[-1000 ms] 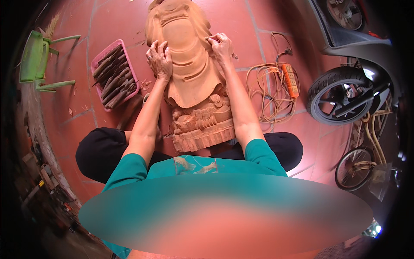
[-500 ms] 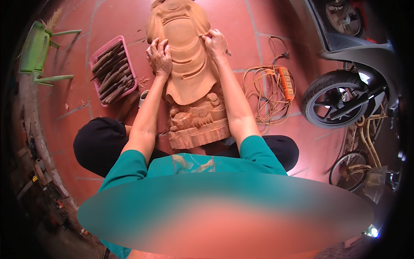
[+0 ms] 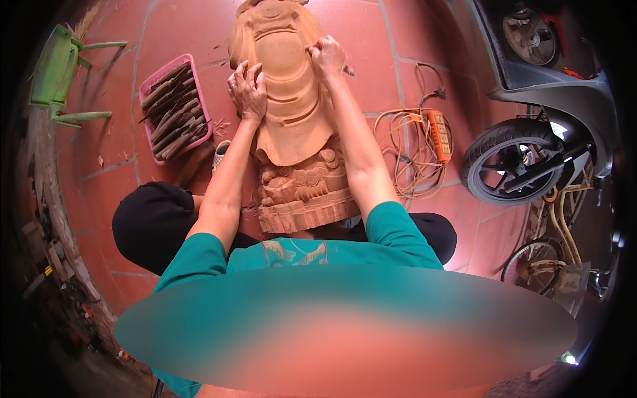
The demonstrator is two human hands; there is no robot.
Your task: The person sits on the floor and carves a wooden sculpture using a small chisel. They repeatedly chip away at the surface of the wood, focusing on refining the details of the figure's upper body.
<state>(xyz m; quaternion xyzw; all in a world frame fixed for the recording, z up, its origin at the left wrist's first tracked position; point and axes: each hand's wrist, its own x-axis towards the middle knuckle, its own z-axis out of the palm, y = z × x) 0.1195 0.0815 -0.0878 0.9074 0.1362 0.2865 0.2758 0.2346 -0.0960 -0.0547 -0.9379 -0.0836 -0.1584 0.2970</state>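
Two hands on wooden carving (image 3: pixel 292 113), lying flat on tiled floor (image 3: pixel 411 40) between the knees. Left hand (image 3: pixel 247 93) spread flat on its edge; right hand (image 3: pixel 328 56) fisted, contents unclear. Likely heavy, rigid; relief detail chippable. Best gripped at thick base.

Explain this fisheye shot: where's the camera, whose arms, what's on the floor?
The camera sits on a person's head and looks down, so the arms rising from the lower edge are their own. No machine here, just bare hands. A wooden carving lies on the red tile floor. The left hand rests flat on its edge; the right hand is clenched on the other edge, perhaps around something small. Nearby: a pink tray of tools, an orange power strip, a scooter wheel, a green stool.
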